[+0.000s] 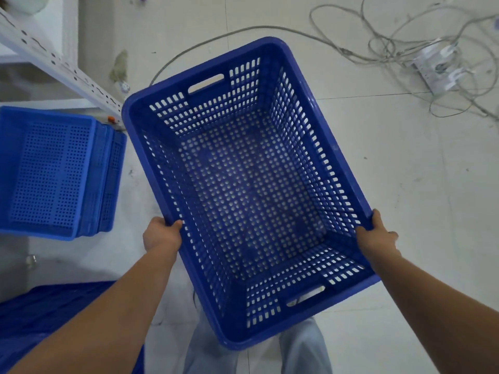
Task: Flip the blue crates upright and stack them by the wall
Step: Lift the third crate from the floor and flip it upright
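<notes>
Held upright over the floor (405, 184), the crate (243, 184) looks light, stiff and perforated, so both hands clench its long rims near the corners, left hand (162, 236) and right hand (378, 238), beside the stack (54, 174) by the wall.

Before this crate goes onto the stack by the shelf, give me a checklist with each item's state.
1. Held crate open side up: ok.
2. Left hand gripping the long rim: ok.
3. Right hand gripping the opposite rim: ok.
4. Held crate empty: ok, only floor shows through the holes.
5. Stacked crates by the shelf post open side up and ready to receive: ok.
6. Loose cables clear of the feet: cannot tell, feet hidden below the crate.
</notes>
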